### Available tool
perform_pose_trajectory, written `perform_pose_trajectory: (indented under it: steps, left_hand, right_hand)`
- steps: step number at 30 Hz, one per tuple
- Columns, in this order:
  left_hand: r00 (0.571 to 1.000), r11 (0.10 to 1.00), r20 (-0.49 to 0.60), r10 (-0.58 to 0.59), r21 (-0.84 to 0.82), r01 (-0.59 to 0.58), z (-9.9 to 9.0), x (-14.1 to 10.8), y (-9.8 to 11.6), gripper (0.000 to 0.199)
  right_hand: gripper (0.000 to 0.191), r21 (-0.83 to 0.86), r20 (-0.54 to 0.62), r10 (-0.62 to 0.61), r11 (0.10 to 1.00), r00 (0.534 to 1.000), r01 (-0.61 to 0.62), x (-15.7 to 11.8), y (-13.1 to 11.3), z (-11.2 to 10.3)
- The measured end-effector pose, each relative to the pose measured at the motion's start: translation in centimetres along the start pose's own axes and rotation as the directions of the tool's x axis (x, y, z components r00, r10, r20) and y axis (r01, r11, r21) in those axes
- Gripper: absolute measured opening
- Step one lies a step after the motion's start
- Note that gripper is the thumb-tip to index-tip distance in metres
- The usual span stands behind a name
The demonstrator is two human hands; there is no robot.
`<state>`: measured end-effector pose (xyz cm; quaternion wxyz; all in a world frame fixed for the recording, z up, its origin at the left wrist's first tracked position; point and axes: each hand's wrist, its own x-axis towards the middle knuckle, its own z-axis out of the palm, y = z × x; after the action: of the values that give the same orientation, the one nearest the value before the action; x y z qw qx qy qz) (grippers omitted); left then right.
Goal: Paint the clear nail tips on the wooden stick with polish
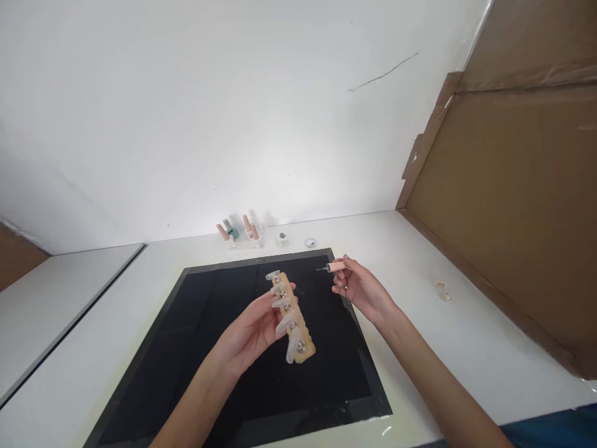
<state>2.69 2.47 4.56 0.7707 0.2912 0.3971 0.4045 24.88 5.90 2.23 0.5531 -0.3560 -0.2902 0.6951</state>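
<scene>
My left hand (254, 333) is closed around a yellowish nail tip stand (305, 333), held tilted above the black mat. Several translucent false nails (285, 322) stick out along the stand's left side on small metal mounts. In my right hand (366, 289) is a nail polish brush (336, 266) with a peach-coloured cap, pinched between thumb and fingers. Its thin bristle end points left, toward the top of the stand, and is apart from the nails. An uncapped polish bottle (282, 239) stands behind the mat.
Several capped polish bottles (254, 234) stand near the wall, left of the uncapped one. A small round dish (310, 242) lies to its right. Two small round pieces (443, 291) rest at the right. A black mat (186, 348) covers the white table; a brown cardboard panel (513, 205) borders the right side.
</scene>
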Motion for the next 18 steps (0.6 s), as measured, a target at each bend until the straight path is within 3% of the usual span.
perform_pose_trajectory:
  steps: [4,10,15,18]
  left_hand:
    - [0.999,0.998,0.026,-0.02,-0.063,0.022,-0.6,-0.3,0.3,0.029]
    - [0.994,0.994,0.097,-0.057,-0.083,0.065,-1.3,0.0,-1.9,0.04]
    - [0.998,1.0,0.065,0.01,0.001,-0.01,-1.7,-0.3,-3.5,0.036]
    - [0.995,0.996,0.074,0.068,0.061,-0.073,-1.7,-0.6,-3.5,0.032]
  right_hand:
    - [0.022,-0.028,0.011,-0.005,1.0,1.0,0.005,0.0,0.4,0.0]
    - [0.022,-0.06,0.031,-0.059,0.996,0.998,0.061,-0.4,0.4,0.4]
    - [0.025,-0.13,0.057,-0.096,0.986,0.994,0.103,-1.5,0.4,1.4]
    - [0.023,-0.249,0.065,-0.179,0.95,0.982,0.19,-2.4,0.3,1.7]
